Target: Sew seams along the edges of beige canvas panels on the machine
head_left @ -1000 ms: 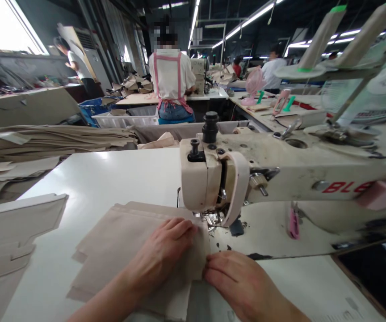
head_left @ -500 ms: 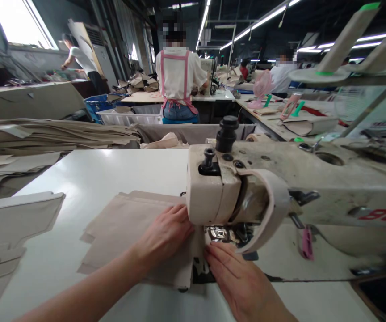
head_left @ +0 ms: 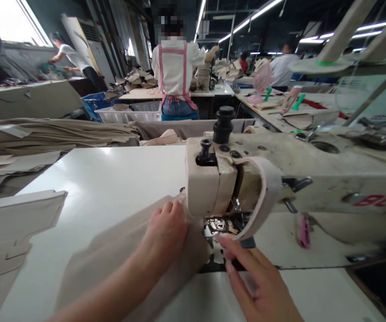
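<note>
A beige fabric piece [head_left: 112, 255] lies on the white sewing table [head_left: 112, 179], motion-blurred, its right end by the presser foot [head_left: 218, 226] of a cream sewing machine [head_left: 280, 179]. My left hand [head_left: 166, 232] rests on the fabric beside the machine head, fingers together and curled over the cloth. My right hand [head_left: 256, 281] sits in front of the needle plate, fingers stretched toward the presser foot, holding nothing I can make out.
Stacks of beige fabric [head_left: 55, 134] lie at the left and back left. More cut pieces [head_left: 8, 228] sit at the near left. A person in a pink apron [head_left: 176, 71] works at a table ahead; others stand farther off. A pink clip [head_left: 303, 230] hangs under the machine arm.
The fabric has swung, its left end pulled toward me and blurred. My left hand moved up beside the machine head. My right hand lifted off the cloth and drew back a little.
</note>
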